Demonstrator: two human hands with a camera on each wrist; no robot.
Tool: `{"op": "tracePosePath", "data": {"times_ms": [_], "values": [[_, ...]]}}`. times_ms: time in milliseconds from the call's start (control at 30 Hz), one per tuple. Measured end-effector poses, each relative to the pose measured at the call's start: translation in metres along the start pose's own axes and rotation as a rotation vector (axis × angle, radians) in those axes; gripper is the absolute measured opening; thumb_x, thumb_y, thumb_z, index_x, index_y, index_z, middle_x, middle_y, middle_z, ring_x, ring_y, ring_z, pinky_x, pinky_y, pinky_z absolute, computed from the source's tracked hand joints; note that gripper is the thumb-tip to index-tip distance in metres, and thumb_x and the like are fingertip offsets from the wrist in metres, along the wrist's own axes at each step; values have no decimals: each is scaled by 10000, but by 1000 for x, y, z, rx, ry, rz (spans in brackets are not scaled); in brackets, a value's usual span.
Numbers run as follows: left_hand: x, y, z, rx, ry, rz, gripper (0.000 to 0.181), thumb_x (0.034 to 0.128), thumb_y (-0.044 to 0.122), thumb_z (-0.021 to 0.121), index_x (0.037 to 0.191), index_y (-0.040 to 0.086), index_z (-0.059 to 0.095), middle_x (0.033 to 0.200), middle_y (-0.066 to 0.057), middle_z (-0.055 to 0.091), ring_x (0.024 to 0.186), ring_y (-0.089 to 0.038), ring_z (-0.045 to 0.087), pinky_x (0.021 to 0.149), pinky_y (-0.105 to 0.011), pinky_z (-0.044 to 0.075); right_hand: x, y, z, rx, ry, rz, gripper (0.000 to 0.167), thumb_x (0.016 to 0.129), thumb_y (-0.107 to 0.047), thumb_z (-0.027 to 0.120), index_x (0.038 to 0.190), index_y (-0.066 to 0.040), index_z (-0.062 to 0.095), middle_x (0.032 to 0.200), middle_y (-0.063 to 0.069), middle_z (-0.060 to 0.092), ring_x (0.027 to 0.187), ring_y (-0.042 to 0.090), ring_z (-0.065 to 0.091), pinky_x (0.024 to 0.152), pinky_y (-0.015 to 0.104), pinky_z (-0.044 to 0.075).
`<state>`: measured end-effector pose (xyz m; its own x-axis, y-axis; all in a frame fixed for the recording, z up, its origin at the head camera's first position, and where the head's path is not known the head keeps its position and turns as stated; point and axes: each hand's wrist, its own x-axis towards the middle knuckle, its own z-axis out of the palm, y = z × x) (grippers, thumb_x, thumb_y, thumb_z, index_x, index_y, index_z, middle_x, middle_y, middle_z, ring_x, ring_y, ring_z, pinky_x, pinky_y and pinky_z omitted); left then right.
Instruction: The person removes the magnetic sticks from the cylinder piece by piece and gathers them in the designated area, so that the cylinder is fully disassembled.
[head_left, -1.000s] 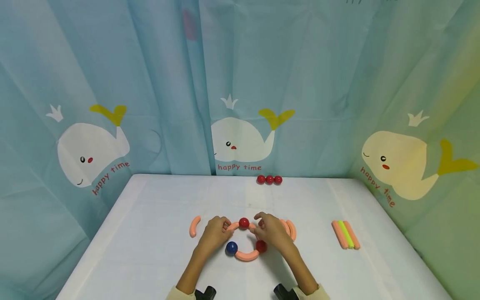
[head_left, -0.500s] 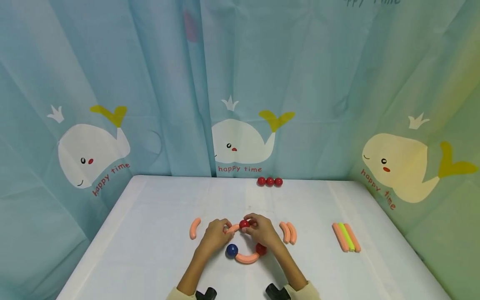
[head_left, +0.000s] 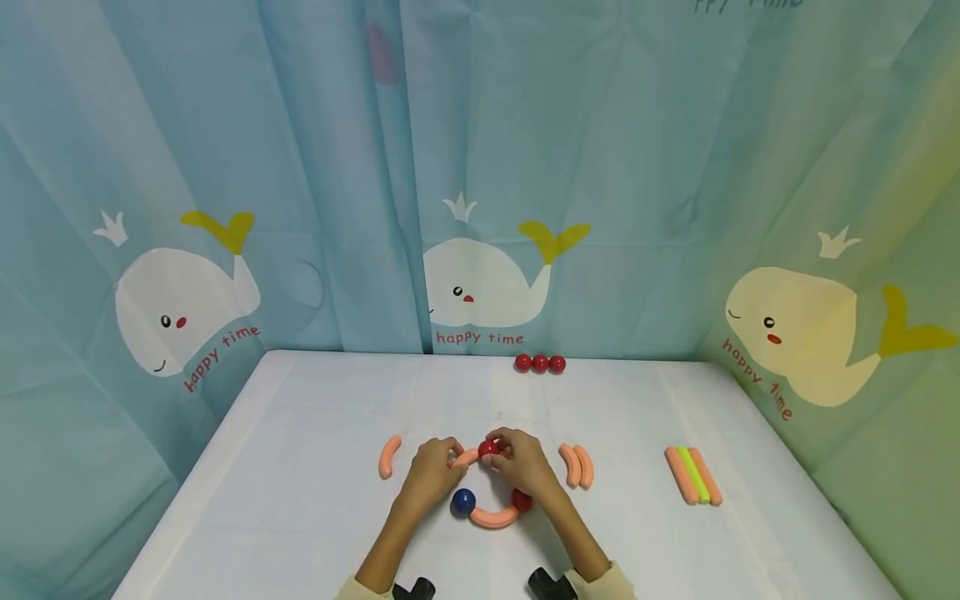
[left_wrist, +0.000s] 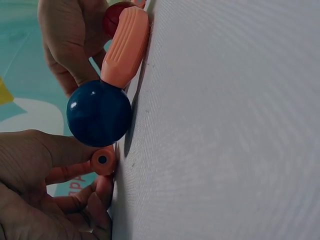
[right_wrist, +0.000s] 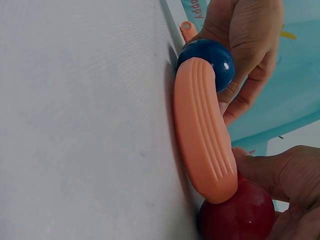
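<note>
- One curved orange rod, plastic by its look: mid-table, one end pinched between thumb and fingers of the left hand.
- One glossy red ball: at the rod's other end, apparently touching; gripped by thumb and fingertips of the right hand.
- Hazard: an uneven pull between the hands could part that joint; the ball's smooth, round face probably offers little purchase.
- One lower row, nearer the person, no fingers seen gripping it: a glossy dark-blue ball, a grooved, curved orange rod and a second glossy red ball, end to end.
- Hazard: a lowered right wrist might knock the second red ball just beside it, turning the row askew.
- Hazard: the held rod's end shows a dark inset; if magnetic, it could catch the blue ball crookedly.
- Three glossy red balls in line: at the white table's far edge; a jolt might roll one off.
</note>
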<state>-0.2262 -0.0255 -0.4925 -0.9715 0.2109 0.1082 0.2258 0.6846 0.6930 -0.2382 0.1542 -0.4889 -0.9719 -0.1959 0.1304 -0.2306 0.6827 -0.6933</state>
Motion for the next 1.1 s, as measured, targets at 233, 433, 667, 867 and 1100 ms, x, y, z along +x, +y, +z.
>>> {"op": "tracePosePath", "data": {"times_ms": [233, 433, 667, 867, 1100], "values": [[-1, 0, -2, -7, -7, -11, 176, 817, 45, 732, 978, 0, 676, 758, -51, 510, 652, -127, 430, 545, -229, 345, 0, 0, 2, -28, 22, -1, 257, 830, -136, 769, 1063, -55, 697, 947, 105, 685, 834, 174, 593, 723, 338, 488], [-1, -2, -5, -28, -25, -34, 164, 832, 42, 719, 991, 16, 686, 760, -34, 524, 665, -128, 459, 550, -228, 374, -1, -1, 1, -39, 26, 6, 269, 827, -124, 769, 1072, -45, 692, 947, 116, 685, 815, 172, 575, 710, 336, 479], [-2, -3, -6, -24, -16, -29, 150, 844, 51, 710, 985, 18, 672, 791, -46, 550, 700, -129, 474, 579, -238, 398, -2, 0, 0, -14, 11, 12, 279, 837, -146, 764, 1094, -64, 691, 982, 115, 691, 844, 183, 589, 736, 342, 491], [-2, -1, -10, -64, -24, -52, 139, 882, 83, 682, 1003, 22, 651, 794, -37, 587, 687, -126, 501, 580, -245, 418, -2, 4, -2, 14, 4, 14, 270, 848, -157, 754, 1097, -73, 693, 1003, 95, 710, 870, 176, 613, 755, 339, 508], [-5, -4, -12, -151, -69, -80, 157, 884, 96, 680, 1023, 43, 627, 733, -14, 612, 595, -94, 543, 527, -229, 425, -5, 8, -7, 44, -24, 56, 242, 879, -183, 722, 1095, -80, 690, 944, 61, 698, 812, 139, 577, 691, 272, 480]]}}
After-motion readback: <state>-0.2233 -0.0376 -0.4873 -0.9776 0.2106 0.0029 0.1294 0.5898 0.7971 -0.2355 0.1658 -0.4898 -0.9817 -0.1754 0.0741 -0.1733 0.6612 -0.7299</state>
